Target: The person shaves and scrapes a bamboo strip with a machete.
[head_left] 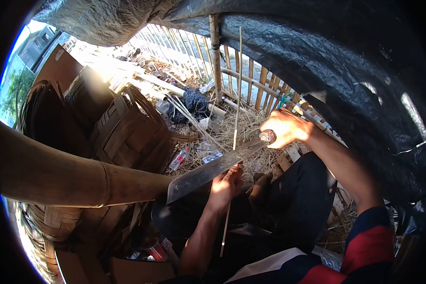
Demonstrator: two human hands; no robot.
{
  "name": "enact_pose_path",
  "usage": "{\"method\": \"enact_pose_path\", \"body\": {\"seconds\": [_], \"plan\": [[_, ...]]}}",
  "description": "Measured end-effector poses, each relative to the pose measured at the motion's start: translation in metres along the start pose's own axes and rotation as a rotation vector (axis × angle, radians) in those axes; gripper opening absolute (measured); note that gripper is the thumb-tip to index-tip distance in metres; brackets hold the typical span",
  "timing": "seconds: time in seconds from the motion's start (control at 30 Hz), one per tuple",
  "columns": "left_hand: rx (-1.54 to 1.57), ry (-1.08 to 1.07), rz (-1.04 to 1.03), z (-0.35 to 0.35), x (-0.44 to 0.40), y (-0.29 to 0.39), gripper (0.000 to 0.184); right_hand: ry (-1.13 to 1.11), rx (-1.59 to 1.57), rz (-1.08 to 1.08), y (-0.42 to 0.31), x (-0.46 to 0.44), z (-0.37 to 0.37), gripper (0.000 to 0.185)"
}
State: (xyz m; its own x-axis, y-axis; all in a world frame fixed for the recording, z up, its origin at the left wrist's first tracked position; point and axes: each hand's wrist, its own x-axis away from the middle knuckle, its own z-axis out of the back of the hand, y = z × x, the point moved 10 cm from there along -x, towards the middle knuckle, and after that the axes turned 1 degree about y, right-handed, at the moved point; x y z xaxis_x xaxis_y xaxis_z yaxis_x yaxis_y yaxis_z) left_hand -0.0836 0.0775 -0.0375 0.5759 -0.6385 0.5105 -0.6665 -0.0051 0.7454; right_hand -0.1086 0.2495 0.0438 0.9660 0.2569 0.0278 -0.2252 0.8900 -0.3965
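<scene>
My right hand is wrapped round the handle of a machete, at the right of the middle. Its broad blade slants down to the left, over my left hand. Below the blade, my left hand is closed round a thin bamboo strip. The strip stands nearly upright, reaching far above the blade and down past my left wrist. Blade and strip cross just above my left fingers; whether the edge touches the strip I cannot tell. Parts of my left fingers are hidden behind the blade.
A thick bamboo pole juts in from the left, close to the blade's tip. Woven bamboo baskets are stacked behind it. Shavings and a plastic bottle lie on the ground. A bamboo fence and black tarp enclose the right.
</scene>
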Motion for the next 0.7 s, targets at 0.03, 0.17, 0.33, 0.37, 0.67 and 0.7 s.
{"method": "enact_pose_path", "body": {"seconds": [0.03,0.17,0.33,0.37,0.67,0.7], "plan": [[-0.005,0.002,0.004,0.001,0.001,0.0,0.02,-0.049,0.019,-0.051,0.004,0.0,-0.003,0.022],[0.029,0.01,-0.003,0.002,0.002,0.0,0.021,0.01,0.058,-0.021,0.002,0.003,0.003,0.021],[-0.028,0.08,0.017,0.008,0.003,-0.001,0.02,0.028,0.071,-0.002,0.005,0.005,0.001,0.021],[-0.019,0.072,0.018,0.008,0.004,-0.001,0.021,0.029,0.06,0.006,0.005,0.004,0.001,0.021],[0.009,-0.007,-0.031,0.0,0.008,0.01,0.027,0.076,0.09,0.018,0.005,0.007,0.008,0.021],[-0.009,0.007,-0.018,0.0,0.009,0.01,0.028,0.079,0.088,0.025,0.005,0.007,0.009,0.021]]}}
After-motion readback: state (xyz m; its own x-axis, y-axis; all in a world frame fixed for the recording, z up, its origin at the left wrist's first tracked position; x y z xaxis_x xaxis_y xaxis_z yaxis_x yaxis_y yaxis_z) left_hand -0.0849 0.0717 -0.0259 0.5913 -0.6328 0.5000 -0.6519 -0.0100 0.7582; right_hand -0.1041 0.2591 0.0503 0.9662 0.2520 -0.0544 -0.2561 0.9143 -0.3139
